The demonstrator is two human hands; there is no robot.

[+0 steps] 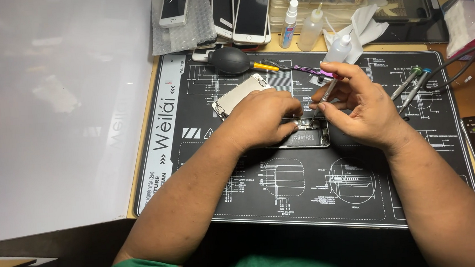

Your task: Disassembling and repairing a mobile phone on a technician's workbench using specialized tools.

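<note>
Head view: opened phone [305, 138] lies mid black repair mat [310, 201], its lifted screen panel [238, 95] tilted up to the far left. Left hand [264, 117] curled over the phone, fingers pressing down on the body, holding nothing else. Right hand [359, 104] pinches a thin screwdriver [329, 89], tip down at the phone's far end. Two more screwdrivers [409, 86] lie to the right, dust blower [230, 59] far side. Risk, imo: tip slips off a tiny screw & gouges the board, or the screen tilts too far & strains its flex cable.
</note>
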